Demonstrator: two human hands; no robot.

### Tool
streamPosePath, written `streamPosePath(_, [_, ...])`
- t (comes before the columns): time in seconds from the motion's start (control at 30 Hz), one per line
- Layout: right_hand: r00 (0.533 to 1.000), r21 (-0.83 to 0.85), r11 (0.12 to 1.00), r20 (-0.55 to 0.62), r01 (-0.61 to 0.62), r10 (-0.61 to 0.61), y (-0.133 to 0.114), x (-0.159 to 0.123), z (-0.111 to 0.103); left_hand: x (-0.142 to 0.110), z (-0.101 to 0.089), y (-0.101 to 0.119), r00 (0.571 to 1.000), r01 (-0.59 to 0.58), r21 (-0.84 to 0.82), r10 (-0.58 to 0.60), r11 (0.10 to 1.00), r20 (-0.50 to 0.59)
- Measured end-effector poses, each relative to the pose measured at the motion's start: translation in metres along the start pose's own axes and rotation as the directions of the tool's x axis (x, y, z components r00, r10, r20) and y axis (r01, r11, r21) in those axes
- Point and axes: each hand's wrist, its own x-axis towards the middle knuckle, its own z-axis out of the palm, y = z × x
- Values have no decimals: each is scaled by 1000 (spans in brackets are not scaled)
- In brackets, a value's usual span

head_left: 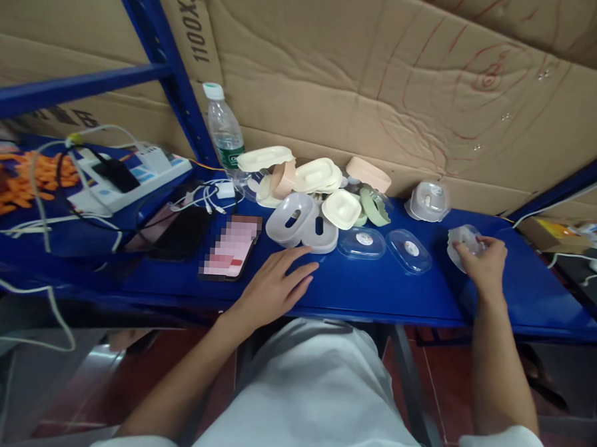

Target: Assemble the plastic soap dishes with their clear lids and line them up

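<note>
My right hand (486, 263) has its fingers around a pale, translucent plastic case (461, 244) at the right part of the blue table. My left hand (278, 282) lies at the table's front with fingers stretched and apart, holding nothing. Its fingertips are close to two grey oval plastic trays with slots, the left tray (284, 228) and the right tray (322, 241); I cannot tell if they touch. Between my hands lie two clear plastic lids with round stickers, a left lid (347, 246) and a right lid (401, 259). A closed clear-topped case (430, 202) stands behind my right hand.
Cream, peach and green plastic parts (313, 176) are heaped behind the trays, beside a water bottle (223, 126). A phone (232, 247) lies left of my left hand. Farther left are a power strip (130, 181), cables and orange pieces (35, 180). Cardboard (337, 65) walls the back.
</note>
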Motion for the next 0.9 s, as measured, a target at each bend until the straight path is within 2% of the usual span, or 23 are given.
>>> streamPosePath(0.07, [993, 85, 990, -25, 116, -114, -24, -22, -12, -2, 3, 16, 992, 121, -301, -123, 946, 11])
streamPosePath(0.1, [975, 152, 963, -54, 223, -217, -43, -38, -17, -3, 6, 25, 980, 198, -480, -191, 855, 64])
streamPosePath(0.17, [888, 317, 838, -26, 443, -460, -88, -80, -26, -4, 17, 43, 932, 358, -764, -259, 537, 255])
streamPosePath(0.23, [761, 521, 672, 65, 526, -645, -135, -122, -31, -5, 31, 55, 881, 452, -867, -255, 208, 398])
streamPosePath(0.27, [656, 611, 573, 114, 546, -746, -155, -139, -31, -5, 38, 57, 864, 467, -879, -261, 97, 430])
streamPosePath(0.3, [551, 691, 492, 161, 530, -819, -171, -153, -30, -5, 44, 58, 850, 471, -882, -279, 25, 446])
streamPosePath(0.33, [469, 744, 441, 194, 502, -862, -184, -163, -27, -5, 48, 58, 836, 472, -881, -307, -19, 455])
streamPosePath(0.37, [411, 780, 416, 224, 468, -884, -192, -170, -24, -5, 51, 56, 822, 472, -881, -340, -41, 456])
streamPosePath(0.4, [383, 800, 411, 248, 437, -890, -196, -173, -20, -5, 52, 54, 810, 470, -881, -373, -51, 453])
streamPosePath(0.5, [391, 824, 440, 296, 358, -871, -192, -171, -9, -3, 51, 48, 794, 436, -897, -441, -67, 419])
streamPosePath(0.6, [470, 839, 476, 320, 262, -823, -182, -157, -2, -2, 49, 46, 794, 428, -902, -450, -62, 408])
streamPosePath(0.67, [551, 807, 513, 296, 292, -780, -180, -139, 4, -3, 49, 45, 778, 457, -889, -464, -43, 423])
streamPosePath(0.73, [600, 724, 551, 237, 415, -764, -184, -113, 16, -5, 50, 44, 757, 485, -874, -484, -32, 439])
streamPosePath(0.8, [592, 626, 566, 199, 536, -781, -194, -83, 34, -8, 53, 41, 746, 502, -864, -490, -30, 451])
streamPosePath(0.9, [549, 535, 564, 208, 629, -809, -211, -43, 69, -12, 58, 34, 758, 489, -872, -485, -18, 435])
